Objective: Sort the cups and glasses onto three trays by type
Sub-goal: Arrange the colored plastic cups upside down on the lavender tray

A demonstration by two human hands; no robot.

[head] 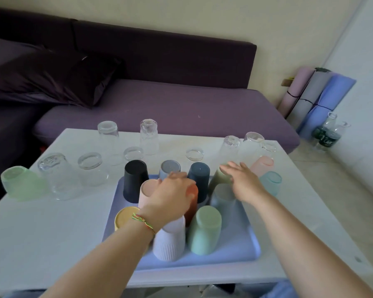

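Observation:
A pale blue tray (241, 248) on the white table holds several upside-down opaque cups: black (135, 179), navy (199, 179), pink (148, 193), orange (192, 201), sage green (205, 230), ribbed white (170, 241), yellow (124, 217), grey-blue (223, 201). My left hand (172, 196) curls over the top of the orange cup. My right hand (243, 180) is open, fingers spread, hovering over a pale olive cup (219, 179). Clear glasses (149, 136) stand upside down along the back of the table.
Frosted cups stand off the tray: green (22, 182) at the far left, pink (262, 166) and aqua (270, 181) at the right. A purple sofa (170, 104) lies behind the table (52, 233). Rolled mats (317, 97) and bottles (325, 134) stand by the right wall.

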